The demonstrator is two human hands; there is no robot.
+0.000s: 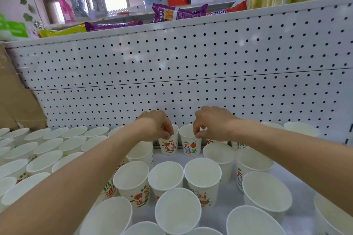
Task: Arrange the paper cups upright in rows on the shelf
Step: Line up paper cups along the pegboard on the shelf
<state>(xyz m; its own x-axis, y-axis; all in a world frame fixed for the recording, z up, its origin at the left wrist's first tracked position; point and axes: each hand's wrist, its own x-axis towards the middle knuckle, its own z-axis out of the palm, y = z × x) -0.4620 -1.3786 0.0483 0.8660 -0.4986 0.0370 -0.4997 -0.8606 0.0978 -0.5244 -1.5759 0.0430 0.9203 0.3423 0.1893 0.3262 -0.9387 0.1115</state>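
– Fingers of both hands, what do they hold now?
– Each hand pinches one cup by the rim. The left hand point(154, 126) has its fingers point(168, 130) curled narrow over the near edge of the left cup point(169, 146), and the right hand point(212, 122) does the same on the right cup point(191, 144). Both cups are upright, mouths up, just beside each other at the back of the shelf point(229, 198), near the pegboard wall point(191, 63). Whether their bottoms already rest on the shelf, I cannot tell.
– And how to do this step well?
– I think from the big thing to the small one. First the pegboard wall: it is straight, so it can serve as the guide line for the back row. Then the packed rows point(38, 149) on the left side: they show the spacing, rim near rim, and the new row should continue them. Then the loose cups point(166, 175) in front: they stand close below the forearms, so the arms should go up before they come back, otherwise an elbow may knock one over. Then the two cups themselves: set them down flat, not tilted. Last the rims: paper bends easily, so a light pinch is enough, and the fingers should open only when the cup stands alone
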